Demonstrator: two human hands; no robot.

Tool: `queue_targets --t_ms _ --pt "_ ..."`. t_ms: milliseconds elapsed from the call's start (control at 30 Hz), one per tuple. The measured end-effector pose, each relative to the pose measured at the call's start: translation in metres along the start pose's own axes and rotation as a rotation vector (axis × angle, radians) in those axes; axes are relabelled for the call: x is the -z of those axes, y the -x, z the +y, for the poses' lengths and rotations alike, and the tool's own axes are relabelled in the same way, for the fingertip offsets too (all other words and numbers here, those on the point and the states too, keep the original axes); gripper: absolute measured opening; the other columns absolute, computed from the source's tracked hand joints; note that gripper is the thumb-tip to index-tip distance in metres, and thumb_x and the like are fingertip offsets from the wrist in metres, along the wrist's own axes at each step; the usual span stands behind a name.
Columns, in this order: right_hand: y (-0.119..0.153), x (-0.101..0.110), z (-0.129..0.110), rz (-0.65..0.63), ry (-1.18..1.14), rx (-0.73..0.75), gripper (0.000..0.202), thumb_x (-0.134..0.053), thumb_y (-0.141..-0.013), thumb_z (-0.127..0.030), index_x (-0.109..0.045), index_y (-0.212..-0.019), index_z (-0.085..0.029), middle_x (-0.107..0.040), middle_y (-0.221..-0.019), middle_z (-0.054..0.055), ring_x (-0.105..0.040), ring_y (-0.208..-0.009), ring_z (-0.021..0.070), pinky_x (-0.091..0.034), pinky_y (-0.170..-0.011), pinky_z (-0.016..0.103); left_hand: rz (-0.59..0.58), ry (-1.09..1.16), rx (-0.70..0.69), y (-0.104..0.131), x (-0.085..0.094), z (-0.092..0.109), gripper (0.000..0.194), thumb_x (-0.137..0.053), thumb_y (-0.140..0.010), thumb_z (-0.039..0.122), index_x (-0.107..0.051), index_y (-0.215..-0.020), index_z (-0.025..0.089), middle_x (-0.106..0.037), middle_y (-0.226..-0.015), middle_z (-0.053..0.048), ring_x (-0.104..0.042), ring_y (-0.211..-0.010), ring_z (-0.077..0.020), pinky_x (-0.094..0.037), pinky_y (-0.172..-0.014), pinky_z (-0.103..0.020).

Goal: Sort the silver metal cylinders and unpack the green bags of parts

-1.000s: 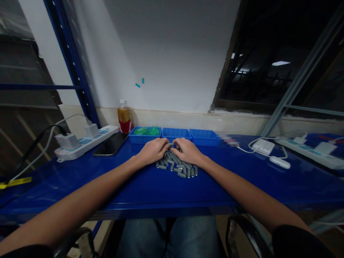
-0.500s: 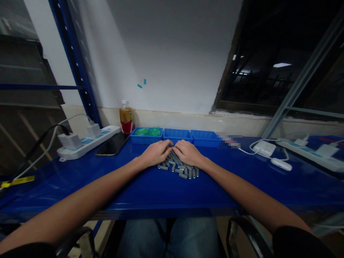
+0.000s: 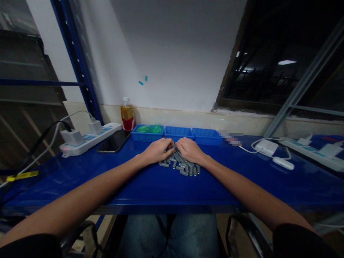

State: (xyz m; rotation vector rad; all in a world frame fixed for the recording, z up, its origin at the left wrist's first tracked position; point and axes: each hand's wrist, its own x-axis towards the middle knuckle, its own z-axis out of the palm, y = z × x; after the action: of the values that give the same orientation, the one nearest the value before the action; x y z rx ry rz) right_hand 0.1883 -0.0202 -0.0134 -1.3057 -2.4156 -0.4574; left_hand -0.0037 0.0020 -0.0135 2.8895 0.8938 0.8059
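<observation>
A pile of small grey metal cylinders [image 3: 184, 167] lies on the blue table [image 3: 172, 190], spread loosely toward me. My left hand [image 3: 159, 149] is at the pile's left side, its fingers bent inward and its thumb beneath them. Grey metal shows between that thumb and the fingers. From the right, my right hand [image 3: 190, 150] curls over the pile with its fingers bent down. Its fingertips, and whatever they grip, are mostly hidden. The two hands almost meet above the back of the pile.
Behind my hands stand a blue bin [image 3: 147, 136] of green pieces, a middle blue bin [image 3: 179, 133] and a right blue bin [image 3: 206, 136]. A bottle [image 3: 128, 114], phone [image 3: 114, 142] and power strip [image 3: 90, 139] are left; a white charger [image 3: 266, 147] and earbud case [image 3: 283, 163] are right.
The view has shifted slightly, so everything appears a little higher and further right. My hands stay at the pile, with the fingers moved a little and a small gap between them.
</observation>
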Motion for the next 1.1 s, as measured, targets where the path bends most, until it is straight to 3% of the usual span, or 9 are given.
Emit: queue_targets --t_ms 100,267,433,700,933,1100 --pt "0.0007 0.0012 -0.0010 0.011 -0.050 -0.021 0.030 -0.034 -0.097 -0.028 -0.057 -0.082 -0.016 -0.062 -0.083 0.006 -0.053 -0.080 0.0174 -0.034 -0.072 0.029 0.004 -0.034 0.011 0.0000 0.0001 0.0006 0.017 -0.043 -0.090 0.031 -0.051 -0.097 0.018 -0.060 -0.087 -0.006 -0.056 -0.083 -0.0199 -0.045 -0.075 -0.032" --pt "0.0034 0.0038 -0.0031 0.074 -0.178 -0.035 0.017 -0.048 -0.092 -0.033 -0.052 -0.100 -0.018 -0.060 -0.079 0.001 -0.054 -0.075 0.0157 -0.034 -0.066 0.026 0.029 -0.040 0.025 0.0001 -0.0014 -0.0013 0.018 -0.037 -0.092 0.029 -0.051 -0.097 0.018 -0.060 -0.092 -0.008 -0.056 -0.086 -0.0201 -0.045 -0.077 -0.032" --pt "0.0033 0.0020 -0.0022 0.064 -0.113 -0.020 0.021 -0.042 -0.095 -0.033 -0.054 -0.087 -0.018 -0.060 -0.080 0.003 -0.053 -0.077 0.0163 -0.033 -0.068 0.027 0.029 -0.019 0.053 -0.0013 -0.0002 0.0014 0.023 -0.032 -0.094 0.030 -0.052 -0.096 0.018 -0.061 -0.089 -0.008 -0.056 -0.084 -0.0210 -0.044 -0.077 -0.034" --pt "0.0008 0.0013 -0.0023 0.010 -0.043 -0.026 0.031 -0.034 -0.098 -0.031 -0.057 -0.082 -0.017 -0.062 -0.083 0.006 -0.053 -0.080 0.0175 -0.033 -0.072 0.029 0.035 -0.049 0.013 -0.0001 0.0012 0.0043 0.018 -0.041 -0.091 0.032 -0.049 -0.100 0.018 -0.060 -0.092 -0.007 -0.056 -0.086 -0.0201 -0.045 -0.076 -0.032" --pt "0.0029 0.0017 -0.0022 0.113 -0.252 -0.021 0.018 -0.050 -0.090 -0.029 -0.050 -0.103 -0.018 -0.059 -0.087 0.003 -0.054 -0.080 0.0165 -0.037 -0.072 0.027 0.018 -0.182 0.076 -0.0024 0.0035 0.0062 0.031 -0.026 -0.096 0.031 -0.052 -0.087 0.018 -0.061 -0.084 -0.007 -0.056 -0.080 -0.0201 -0.043 -0.074 -0.032" --pt "0.0035 0.0019 -0.0024 0.131 -0.183 0.023 0.015 -0.044 -0.093 -0.029 -0.053 -0.093 -0.018 -0.058 -0.087 0.005 -0.053 -0.083 0.0165 -0.037 -0.074 0.027 0.009 -0.176 0.107 -0.0023 0.0054 0.0061 0.035 -0.025 -0.096 0.033 -0.054 -0.082 0.018 -0.060 -0.079 -0.006 -0.056 -0.077 -0.0200 -0.042 -0.072 -0.032"
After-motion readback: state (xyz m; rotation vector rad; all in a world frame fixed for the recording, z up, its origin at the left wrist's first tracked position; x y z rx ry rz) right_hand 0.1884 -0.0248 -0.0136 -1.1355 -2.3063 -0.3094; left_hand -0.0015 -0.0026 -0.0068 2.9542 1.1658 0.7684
